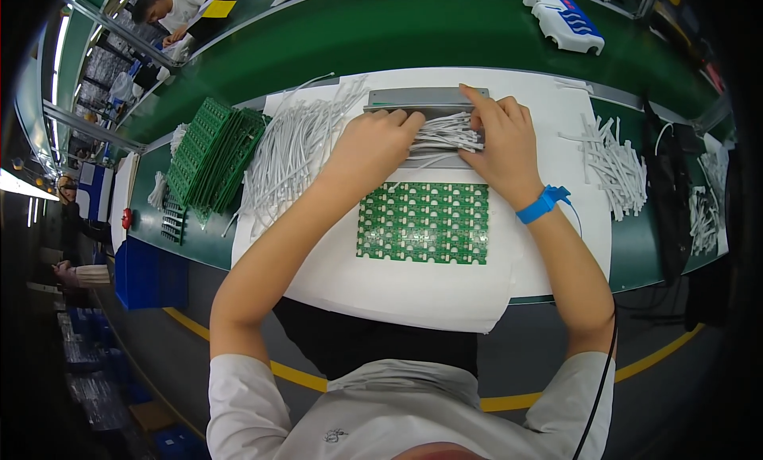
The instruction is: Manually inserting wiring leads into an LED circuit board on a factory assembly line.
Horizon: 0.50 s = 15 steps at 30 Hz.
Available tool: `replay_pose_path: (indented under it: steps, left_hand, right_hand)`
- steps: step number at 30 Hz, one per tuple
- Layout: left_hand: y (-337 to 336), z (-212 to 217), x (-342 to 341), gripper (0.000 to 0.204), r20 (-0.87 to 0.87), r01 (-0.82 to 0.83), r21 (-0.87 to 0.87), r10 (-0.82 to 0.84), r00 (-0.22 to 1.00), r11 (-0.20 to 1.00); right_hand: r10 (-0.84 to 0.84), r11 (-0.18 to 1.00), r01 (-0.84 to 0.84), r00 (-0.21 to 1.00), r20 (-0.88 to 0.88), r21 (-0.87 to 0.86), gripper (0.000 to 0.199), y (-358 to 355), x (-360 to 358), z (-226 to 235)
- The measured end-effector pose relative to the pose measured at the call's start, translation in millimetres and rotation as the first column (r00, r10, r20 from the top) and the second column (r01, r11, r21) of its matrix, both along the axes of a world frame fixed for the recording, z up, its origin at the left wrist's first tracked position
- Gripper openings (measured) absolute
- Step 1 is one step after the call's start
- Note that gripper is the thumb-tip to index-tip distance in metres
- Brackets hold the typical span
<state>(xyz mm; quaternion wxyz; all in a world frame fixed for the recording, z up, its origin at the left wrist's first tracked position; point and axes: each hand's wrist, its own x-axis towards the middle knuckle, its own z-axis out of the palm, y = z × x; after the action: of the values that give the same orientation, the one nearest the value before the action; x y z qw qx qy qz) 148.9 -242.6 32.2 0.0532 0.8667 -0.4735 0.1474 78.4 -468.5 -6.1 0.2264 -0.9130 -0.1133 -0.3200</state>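
Observation:
A bundle of short white cables (447, 132) lies across a grey metal channel (429, 97) in front of me. My left hand (375, 142) is closed over the bundle's left part, its fingers curled and their tips partly hidden. At the other end my right hand (506, 146) grips the cable ends between thumb and fingers, the index finger stretched up along the channel's far edge. It wears a blue wrist strap (544, 205) with a thin cord. Just nearer than the channel, a green circuit board panel (423, 224) lies flat on the white paper (397, 293).
Many loose white cables (296, 142) spread left of my hands, beside stacked green panels (211, 154). Another cable pile (616, 170) lies right. A white-and-blue device (563, 21) sits on the far green surface. A blue bin (147, 273) hangs at the left edge. A co-worker (179, 11) sits far left.

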Motion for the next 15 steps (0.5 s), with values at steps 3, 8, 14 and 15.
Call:
replay_pose_path:
  steps: [3, 8, 14, 15]
  left_hand:
    - [0.5, -2.0, 2.7, 0.018, 0.036, 0.011, -0.050, -0.009, 0.999, 0.999]
    - [1.8, 0.8, 4.0, 0.032, -0.119, -0.050, -0.153, 0.032, 0.992, 0.987]
    - [5.9, 4.9, 10.1, 0.034, -0.244, -0.054, -0.234, -0.005, 0.970, 0.971]
    - [7.0, 4.7, 10.5, 0.034, -0.225, -0.050, -0.236, -0.004, 0.974, 0.971]
  right_hand:
    - [0.006, 1.000, -0.006, 1.000, -0.003, 0.010, 0.093, -4.2, 0.1, -1.2]
    - [-0.016, 1.000, 0.016, 1.000, 0.001, -0.014, 0.092, -4.8, -1.4, -1.0]
    - [-0.080, 0.995, 0.084, 0.995, 0.063, -0.054, 0.092, -6.5, 2.3, -2.5]
    - [-0.079, 0.995, 0.082, 0.995, 0.063, -0.054, 0.092, -5.6, 2.1, -1.4]
